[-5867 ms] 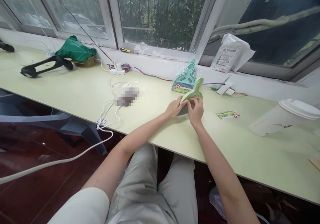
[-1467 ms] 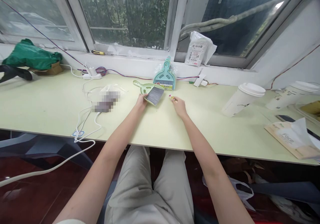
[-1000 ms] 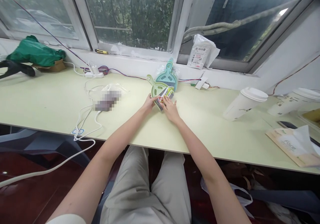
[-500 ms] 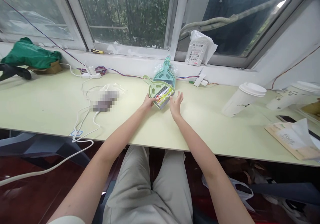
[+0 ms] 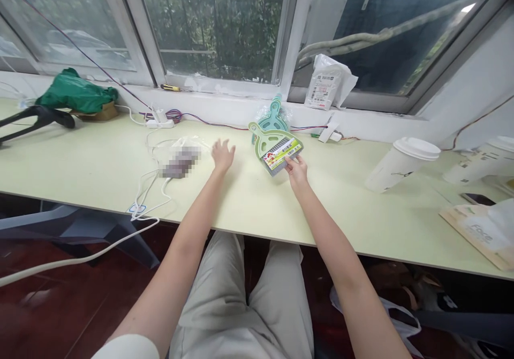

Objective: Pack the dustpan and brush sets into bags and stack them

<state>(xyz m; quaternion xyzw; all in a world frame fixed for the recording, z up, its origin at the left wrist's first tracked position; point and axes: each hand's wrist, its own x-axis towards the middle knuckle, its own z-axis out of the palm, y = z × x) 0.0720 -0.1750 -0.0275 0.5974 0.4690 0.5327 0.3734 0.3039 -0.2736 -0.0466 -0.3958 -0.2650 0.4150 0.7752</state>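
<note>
My right hand [image 5: 297, 170] grips the lower right edge of a light green dustpan [image 5: 263, 140], tilted with its handle toward the upper left. A small brush with dark bristles sits in the dustpan, partly covered by a printed label [image 5: 283, 153]. Blue-green dustpans [image 5: 273, 118] in clear plastic stand just behind, against the window wall. My left hand [image 5: 224, 155] is off to the left over the table, fingers spread and holding nothing. Near it lies a pixelated dark object [image 5: 180, 162] by some clear plastic.
White cables [image 5: 155, 201] run down the table's left side. Farther left are a green bag [image 5: 76, 91] and a black object [image 5: 38, 117]. On the right stand a white paper cup [image 5: 401, 163], a phone [image 5: 477, 198] and a tissue pack [image 5: 480, 233]. A power strip [image 5: 159, 122] lies by the wall.
My left hand has let go of the green dustpan and moved left. My right hand, open beside the dustpan before, now grips its lower right edge. The camera view has shifted slightly.
</note>
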